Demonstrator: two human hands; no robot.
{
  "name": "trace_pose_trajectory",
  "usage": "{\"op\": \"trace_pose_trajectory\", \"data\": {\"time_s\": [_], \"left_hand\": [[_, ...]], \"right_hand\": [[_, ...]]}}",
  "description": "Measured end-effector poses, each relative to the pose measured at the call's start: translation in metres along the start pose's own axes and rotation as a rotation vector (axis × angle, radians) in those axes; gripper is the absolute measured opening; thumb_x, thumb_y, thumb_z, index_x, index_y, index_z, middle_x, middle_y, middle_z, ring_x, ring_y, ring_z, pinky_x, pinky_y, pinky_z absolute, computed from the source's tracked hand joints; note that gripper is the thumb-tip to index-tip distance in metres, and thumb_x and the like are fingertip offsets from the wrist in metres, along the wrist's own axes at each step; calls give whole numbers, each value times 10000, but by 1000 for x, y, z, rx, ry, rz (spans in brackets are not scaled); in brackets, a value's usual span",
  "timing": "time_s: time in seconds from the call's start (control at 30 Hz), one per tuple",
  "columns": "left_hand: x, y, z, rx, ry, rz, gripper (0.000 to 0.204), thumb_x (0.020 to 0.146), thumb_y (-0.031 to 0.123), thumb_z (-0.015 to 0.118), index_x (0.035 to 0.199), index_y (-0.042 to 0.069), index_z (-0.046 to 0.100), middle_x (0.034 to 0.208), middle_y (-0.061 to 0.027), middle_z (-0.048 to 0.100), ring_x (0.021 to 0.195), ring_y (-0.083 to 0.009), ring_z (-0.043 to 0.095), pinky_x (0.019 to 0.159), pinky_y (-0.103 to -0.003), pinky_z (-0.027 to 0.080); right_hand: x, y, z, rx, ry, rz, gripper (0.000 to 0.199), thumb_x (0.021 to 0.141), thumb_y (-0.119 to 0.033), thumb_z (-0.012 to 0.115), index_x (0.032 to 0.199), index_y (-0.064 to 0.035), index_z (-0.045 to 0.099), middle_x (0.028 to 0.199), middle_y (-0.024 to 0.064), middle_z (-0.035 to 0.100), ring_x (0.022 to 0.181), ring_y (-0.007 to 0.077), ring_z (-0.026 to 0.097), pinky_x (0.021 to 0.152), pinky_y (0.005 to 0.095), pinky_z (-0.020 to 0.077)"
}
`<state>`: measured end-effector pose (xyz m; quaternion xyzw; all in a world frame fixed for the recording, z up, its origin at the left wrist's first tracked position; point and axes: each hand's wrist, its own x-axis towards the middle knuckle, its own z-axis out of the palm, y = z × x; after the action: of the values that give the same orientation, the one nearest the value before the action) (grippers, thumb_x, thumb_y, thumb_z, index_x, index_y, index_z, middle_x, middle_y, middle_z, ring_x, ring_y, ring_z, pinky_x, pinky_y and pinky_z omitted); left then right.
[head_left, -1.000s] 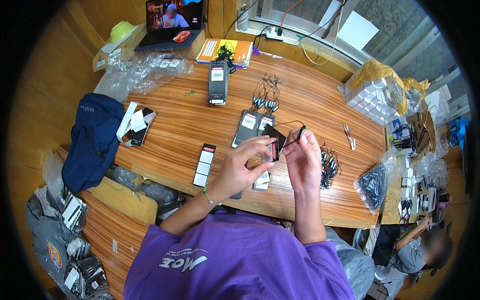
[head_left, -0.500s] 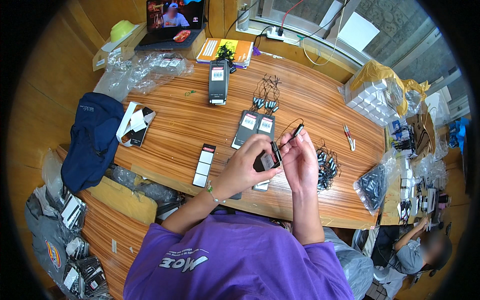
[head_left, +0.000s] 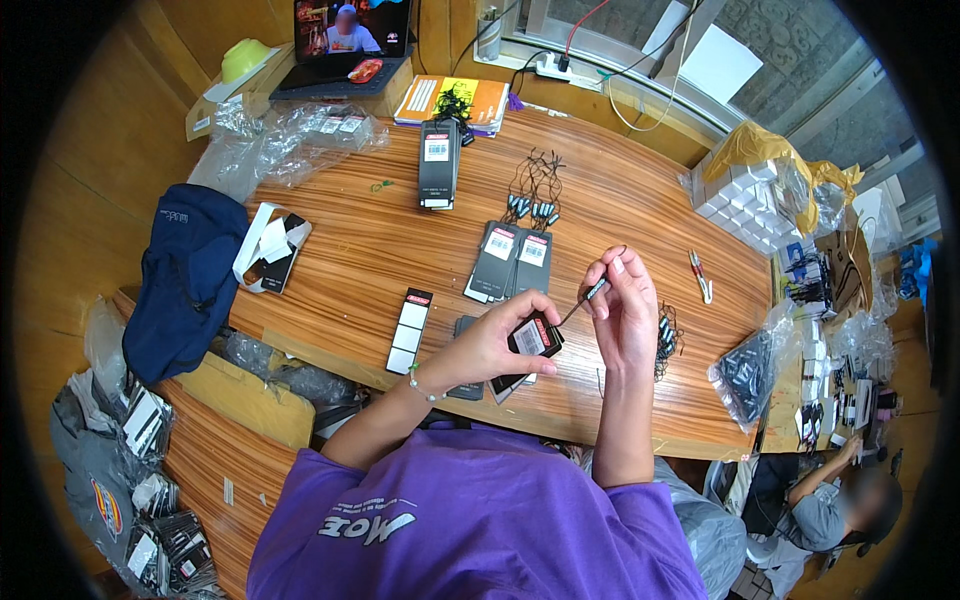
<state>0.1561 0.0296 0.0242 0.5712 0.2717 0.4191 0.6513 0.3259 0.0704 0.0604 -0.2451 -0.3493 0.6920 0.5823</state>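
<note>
My left hand point(head_left: 498, 345) grips a small stack of black hang tags point(head_left: 533, 338) with a white label and red strip on top. From the tags' top corner a thin black string runs up to my right hand point(head_left: 627, 315). Its fingertips pinch the string by the small dark plastic seal point(head_left: 597, 288) on it. Just beyond my hands, grey hang tags point(head_left: 494, 262) lie in two fanned piles with their strings spread out above. A dark tag point(head_left: 466, 385) lies partly under my left wrist. To its left is a black strip card point(head_left: 408, 330) with white panels.
Loose seal strings point(head_left: 668, 342) lie right of my right hand, near a plastic bag of dark strings point(head_left: 745, 372). Red-handled snips point(head_left: 699, 276) lie beyond. A tall tag stack point(head_left: 437, 170) stands farther back. A co-worker point(head_left: 835, 510) sits at the lower right.
My right hand has shifted slightly right and closed higher on the string, which is now stretched out. The tags in my left hand have turned, so their label faces up.
</note>
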Motion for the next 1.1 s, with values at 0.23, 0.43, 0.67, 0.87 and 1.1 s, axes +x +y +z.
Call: {"op": "trace_pose_trajectory", "data": {"time_s": [0.23, 0.43, 0.67, 0.87, 1.1], "left_hand": [[2, -6, 5, -240, -109, -47, 488, 699, 58, 742, 1064, 64, 417, 905, 23, 452, 864, -61, 456, 775, -205, 382], [5, -3, -1, -479, -52, -124, 399, 789, 107, 655, 1105, 69, 414, 947, 6, 489, 852, -60, 502, 745, -191, 413], [31, -5, -19, -124, 91, -142, 236, 842, 67, 563, 1065, 26, 494, 903, -20, 580, 863, -65, 547, 755, -208, 444], [80, -43, -60, 134, 227, -99, 244, 805, -12, 565, 1044, 16, 522, 912, -48, 611, 839, -84, 576, 746, -211, 467], [108, -62, -75, 269, 277, -168, 226, 791, 37, 629, 1003, 7, 557, 831, -41, 628, 753, -85, 590, 636, -208, 474]], "right_hand": [[4, -1, 4, 54, 62, -131, 79, 905, -120, 498, 922, -47, 525, 706, 69, 548, 470, 58, 373, 444, 152, 308], [6, -7, 1, 36, 11, -120, 92, 904, -134, 502, 923, -47, 526, 709, 72, 556, 471, 61, 377, 446, 160, 308], [31, -23, 1, -55, 32, -166, 113, 905, -142, 488, 927, -41, 534, 744, 67, 578, 483, 64, 404, 452, 168, 319], [111, -40, -21, -240, 77, -250, 106, 895, -133, 502, 926, -43, 548, 749, 46, 590, 513, 58, 446, 474, 181, 359], [171, -38, -41, -381, 156, -171, 92, 876, -138, 523, 899, -66, 576, 710, 16, 605, 502, 52, 471, 477, 183, 371]]}}
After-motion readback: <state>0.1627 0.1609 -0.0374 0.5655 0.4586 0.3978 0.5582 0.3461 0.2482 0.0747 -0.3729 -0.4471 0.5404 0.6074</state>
